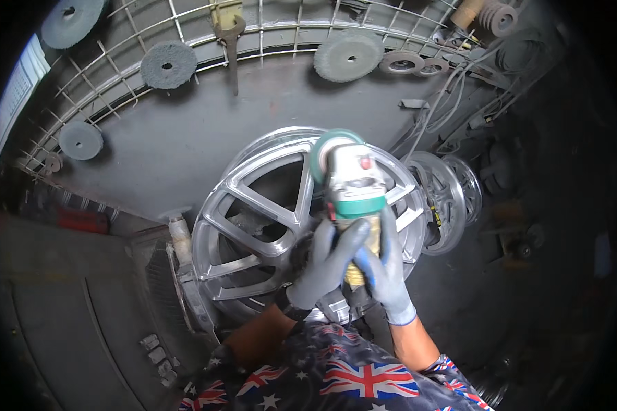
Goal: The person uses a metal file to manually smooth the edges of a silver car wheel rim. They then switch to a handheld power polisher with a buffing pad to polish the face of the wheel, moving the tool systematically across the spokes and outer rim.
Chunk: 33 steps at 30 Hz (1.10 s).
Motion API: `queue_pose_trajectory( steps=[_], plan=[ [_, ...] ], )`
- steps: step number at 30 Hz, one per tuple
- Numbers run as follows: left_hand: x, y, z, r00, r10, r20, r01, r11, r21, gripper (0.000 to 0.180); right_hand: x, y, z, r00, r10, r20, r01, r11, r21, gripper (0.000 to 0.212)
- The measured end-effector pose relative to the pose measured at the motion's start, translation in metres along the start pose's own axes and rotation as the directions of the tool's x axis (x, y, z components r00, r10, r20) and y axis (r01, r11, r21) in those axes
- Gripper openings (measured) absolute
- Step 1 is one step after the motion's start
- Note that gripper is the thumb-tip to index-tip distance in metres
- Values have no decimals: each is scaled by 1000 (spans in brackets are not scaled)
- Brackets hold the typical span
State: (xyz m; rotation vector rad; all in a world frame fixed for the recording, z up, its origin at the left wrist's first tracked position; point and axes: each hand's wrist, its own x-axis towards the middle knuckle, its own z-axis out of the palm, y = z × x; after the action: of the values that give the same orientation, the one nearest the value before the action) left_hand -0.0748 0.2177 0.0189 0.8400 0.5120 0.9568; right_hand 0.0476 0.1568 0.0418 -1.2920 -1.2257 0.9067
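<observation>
An angle grinder [355, 179] with a green and silver head is held in front of me, slightly blurred. My left hand [328, 264], in a grey glove, closes around the yellowish grinder body from the left. On its other side, my right hand [386, 275], in a grey and blue glove, grips the same body. A round green-edged disc [319, 161] sits at the far end of the tool. Below lies a silver multi-spoke alloy wheel [255, 196], tilted toward me. Whether the disc touches the wheel's upper rim, I cannot tell.
More alloy wheels [452, 205] stand to the right. Across the back, a wire grid [253, 27] holds several abrasive discs [349, 55] and a wrench [232, 51]. Cables [452, 96] hang at the upper right. A dusty metal post [179, 236] stands left of the wheel.
</observation>
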Motion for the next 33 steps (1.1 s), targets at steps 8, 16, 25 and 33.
queue_pose_trajectory(
  steps=[8,16,25,33],
  plan=[
    [-14,9,-18,992,94,-83,-92,995,24,42,5,-1,19,994,-33,101,40,997,-66,87],
    [-8,23,-17,992,101,72,-115,969,220,35,-7,-13,30,990,57,-127,-67,995,-80,69],
    [-18,24,-29,978,198,71,-211,907,366,36,-4,-16,34,993,94,-71,-98,994,-58,69],
    [-16,22,-29,982,184,49,-190,955,227,36,-4,-16,41,992,99,-79,-98,995,19,73]
  ],
)
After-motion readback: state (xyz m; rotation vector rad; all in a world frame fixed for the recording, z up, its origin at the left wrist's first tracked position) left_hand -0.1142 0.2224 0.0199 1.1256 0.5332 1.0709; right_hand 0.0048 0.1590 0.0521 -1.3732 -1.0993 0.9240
